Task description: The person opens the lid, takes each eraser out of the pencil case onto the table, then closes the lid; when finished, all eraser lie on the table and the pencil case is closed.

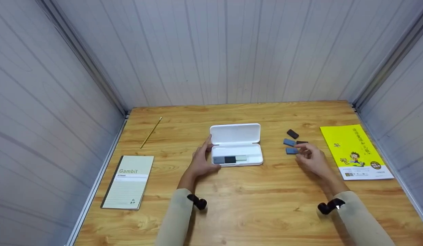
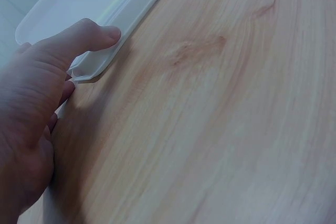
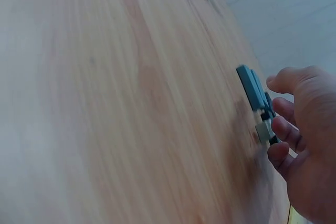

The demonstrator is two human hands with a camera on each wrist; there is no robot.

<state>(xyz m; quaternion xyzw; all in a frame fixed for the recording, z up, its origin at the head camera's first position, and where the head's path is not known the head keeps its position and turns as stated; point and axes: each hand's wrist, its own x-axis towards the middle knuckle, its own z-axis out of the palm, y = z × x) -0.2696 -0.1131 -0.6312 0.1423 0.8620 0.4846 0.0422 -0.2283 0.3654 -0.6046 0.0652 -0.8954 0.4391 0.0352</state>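
A white pencil case [image 1: 236, 133] lies with its lid raised; in its tray sit a grey-blue eraser [image 1: 219, 160], a black eraser [image 1: 230, 159] and a pale green eraser [image 1: 241, 158]. My left hand [image 1: 201, 160] holds the case at its left end, the thumb [image 2: 107, 34] over the front rim and the fingers along the side. Over to the right, my right hand [image 1: 312, 158] is at a loose group of erasers, thumb and index finger apart beside the nearer blue eraser [image 1: 291, 151]. Another blue eraser [image 1: 289, 142] and two black erasers [image 1: 292, 133] lie just beyond.
A yellow book [image 1: 355, 150] lies right of my right hand. At the left are a cream notebook [image 1: 129, 182] and, farther back, a pencil [image 1: 151, 132]. Panelled walls [image 1: 204, 51] close off the wooden table [image 1: 245, 212] at the back and sides.
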